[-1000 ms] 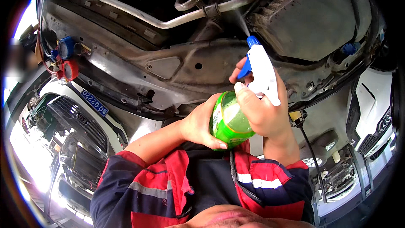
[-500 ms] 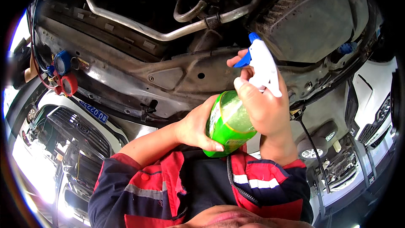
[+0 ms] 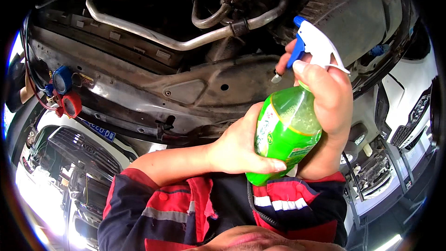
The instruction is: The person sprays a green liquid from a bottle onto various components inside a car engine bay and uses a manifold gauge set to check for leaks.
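A green spray bottle [image 3: 283,130] with a white and blue trigger head [image 3: 318,42] is in front of my chest, leaning to the right with its blue nozzle toward the car's underside. My left hand [image 3: 234,151] is closed round the lower body of the bottle, thumb across its front. Higher up, my right hand [image 3: 332,97] grips the neck below the trigger head. Its fingertips lie by the blue trigger, partly hidden behind the head.
Above me spreads a car's underside with a metal crossmember [image 3: 195,88], a bent silver pipe [image 3: 139,30] and a broad grey pan [image 3: 353,23]. A blue gauge [image 3: 62,79] and a red gauge [image 3: 71,104] hang at left, near another person's arm [image 3: 27,90]. Other vehicles stand behind on both sides.
Both hands have moved right with the spray bottle, and its trigger head has risen. The bottle's neck now shows between the body and the head.
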Motion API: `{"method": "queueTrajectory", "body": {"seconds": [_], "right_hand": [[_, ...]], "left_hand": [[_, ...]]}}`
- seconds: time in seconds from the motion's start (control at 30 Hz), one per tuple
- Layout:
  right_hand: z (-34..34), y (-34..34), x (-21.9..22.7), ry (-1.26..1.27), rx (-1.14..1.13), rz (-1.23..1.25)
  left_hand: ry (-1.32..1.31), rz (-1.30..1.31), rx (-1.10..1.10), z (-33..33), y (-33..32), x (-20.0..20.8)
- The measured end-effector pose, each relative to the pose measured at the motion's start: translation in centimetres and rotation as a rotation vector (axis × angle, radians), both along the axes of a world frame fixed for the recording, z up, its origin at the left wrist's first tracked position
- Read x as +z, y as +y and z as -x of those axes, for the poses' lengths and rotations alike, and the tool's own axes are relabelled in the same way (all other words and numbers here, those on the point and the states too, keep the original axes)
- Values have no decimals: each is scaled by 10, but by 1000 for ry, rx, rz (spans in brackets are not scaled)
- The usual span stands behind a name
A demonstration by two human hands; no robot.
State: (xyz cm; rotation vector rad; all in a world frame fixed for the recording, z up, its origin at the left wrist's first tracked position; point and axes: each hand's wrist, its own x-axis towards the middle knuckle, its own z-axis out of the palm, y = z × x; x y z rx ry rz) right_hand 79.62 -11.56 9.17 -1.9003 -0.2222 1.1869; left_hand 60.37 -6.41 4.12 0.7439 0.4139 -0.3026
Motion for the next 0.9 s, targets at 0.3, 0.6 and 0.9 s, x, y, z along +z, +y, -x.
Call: {"method": "queueTrajectory", "body": {"seconds": [0.3, 0.6, 0.9], "right_hand": [[0, 15, 4, 36, -30, 98], [34, -6, -9, 31, -208, 39], [68, -20, -43, 234, -410, -193]], "left_hand": [[-32, 39, 89, 0, 0, 6], [54, -293, -364, 19, 34, -2], [66, -535, -520, 30, 78, 3]]}}
